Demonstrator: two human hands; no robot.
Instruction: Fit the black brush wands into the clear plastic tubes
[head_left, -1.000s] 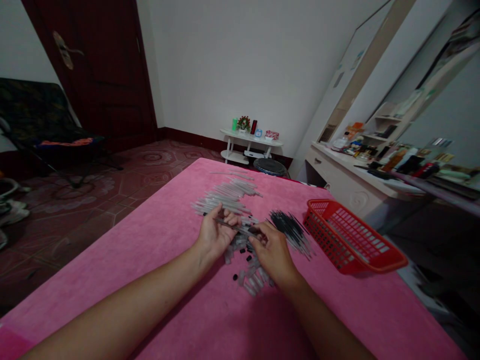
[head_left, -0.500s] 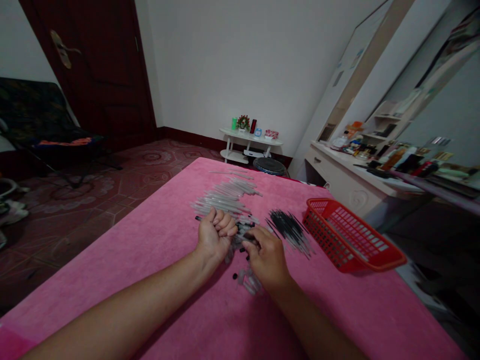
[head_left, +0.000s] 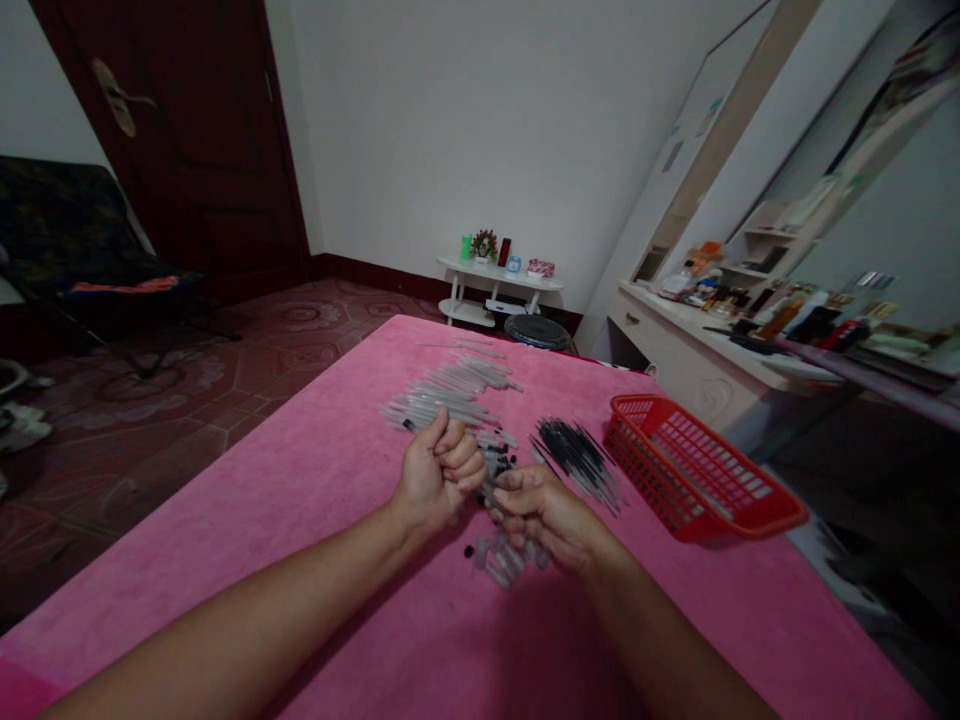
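Note:
My left hand point(head_left: 444, 468) is closed in a fist above the pink cloth point(head_left: 360, 620), wrapped round a pen whose black end point(head_left: 407, 424) sticks out on the far left side; the rest of it is hidden by the fingers. Close beside it, my right hand point(head_left: 551, 510) has its thumb and fingertips pinched together at the pile of small black plugs point(head_left: 504, 455). What those fingertips hold is too small to make out. Clear pen caps point(head_left: 508, 562) lie under and in front of the right hand. Clear pen barrels point(head_left: 454, 390) are heaped beyond the left hand.
Dark pen refills point(head_left: 576, 460) lie in a bundle to the right. Beside them stands a red plastic basket point(head_left: 701, 480). One black plug point(head_left: 469, 551) lies apart on the cloth. A dressing table point(head_left: 697, 350) with bottles is at the right, a white shelf point(head_left: 499, 275) at the back.
My right hand has turned, its palm side now more upward, and shifted slightly right. The left fist has come a little nearer, and the pen's black end has tilted upward.

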